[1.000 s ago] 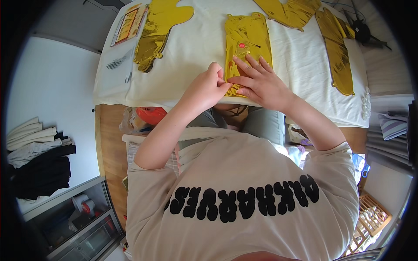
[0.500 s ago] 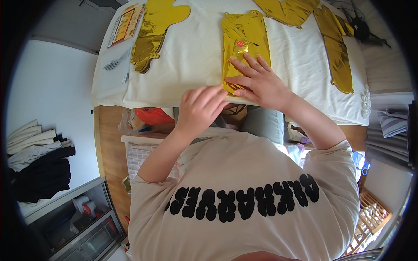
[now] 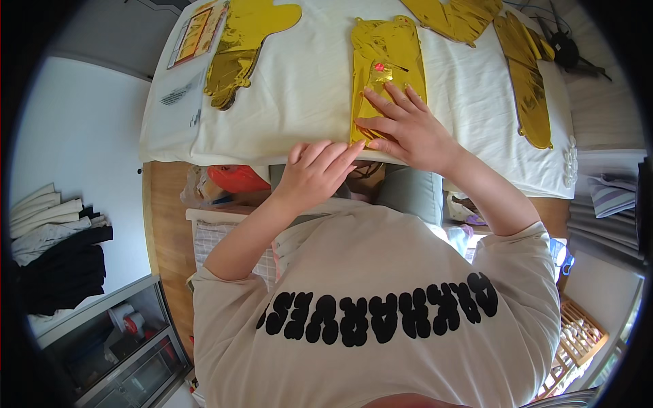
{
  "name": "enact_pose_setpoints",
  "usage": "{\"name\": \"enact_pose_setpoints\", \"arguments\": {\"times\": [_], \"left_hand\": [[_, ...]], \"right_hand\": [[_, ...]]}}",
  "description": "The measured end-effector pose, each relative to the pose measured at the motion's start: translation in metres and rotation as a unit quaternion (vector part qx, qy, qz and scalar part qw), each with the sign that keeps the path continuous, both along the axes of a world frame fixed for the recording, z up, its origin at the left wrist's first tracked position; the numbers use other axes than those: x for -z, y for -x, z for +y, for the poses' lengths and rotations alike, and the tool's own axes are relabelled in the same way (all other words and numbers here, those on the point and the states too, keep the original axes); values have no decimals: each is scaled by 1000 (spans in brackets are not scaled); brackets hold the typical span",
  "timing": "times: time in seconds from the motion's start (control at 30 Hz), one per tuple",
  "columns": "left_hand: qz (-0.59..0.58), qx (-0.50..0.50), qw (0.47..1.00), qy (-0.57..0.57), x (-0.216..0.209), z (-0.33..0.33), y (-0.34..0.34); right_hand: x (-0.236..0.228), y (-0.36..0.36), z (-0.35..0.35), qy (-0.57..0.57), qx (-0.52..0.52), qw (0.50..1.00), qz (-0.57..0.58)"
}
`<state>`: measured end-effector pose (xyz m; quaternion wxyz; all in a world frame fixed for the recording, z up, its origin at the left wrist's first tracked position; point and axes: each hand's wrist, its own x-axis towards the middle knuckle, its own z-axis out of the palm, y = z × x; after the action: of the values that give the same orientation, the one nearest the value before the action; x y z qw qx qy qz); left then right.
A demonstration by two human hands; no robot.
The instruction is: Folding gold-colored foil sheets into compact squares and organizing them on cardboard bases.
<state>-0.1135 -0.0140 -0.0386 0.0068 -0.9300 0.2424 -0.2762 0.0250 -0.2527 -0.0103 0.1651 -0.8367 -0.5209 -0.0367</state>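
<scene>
At the far side we have a table point(image 3: 306, 88) spread with a creased white cloth point(image 3: 469, 102). To its near left we see a strip of wood-toned floor point(image 3: 167, 217). Along the left stands a broad, smooth white panel point(image 3: 81, 129); whether it is wall or wardrobe, we cannot tell. A grey surface point(image 3: 102, 34) lies beyond it at the far left. Near left, we find a glass-fronted cabinet point(image 3: 129, 377) with a pale frame. On the right, we see grey folds like a curtain point(image 3: 598, 228), a pale wall point(image 3: 602, 279), a slatted wooden rack point(image 3: 581, 333) and bright light at the near right edge.
</scene>
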Motion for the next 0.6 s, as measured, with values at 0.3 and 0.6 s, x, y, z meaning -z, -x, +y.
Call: {"name": "enact_pose_setpoints", "arguments": {"times": [0.3,0.6], "left_hand": [[34,-4,999,-29,6,0,4],[216,77,914,336,-29,20,-26]], "right_hand": [[-1,1,0,4,9,1000,1],[-1,0,0,24,11,1000,7]]}}
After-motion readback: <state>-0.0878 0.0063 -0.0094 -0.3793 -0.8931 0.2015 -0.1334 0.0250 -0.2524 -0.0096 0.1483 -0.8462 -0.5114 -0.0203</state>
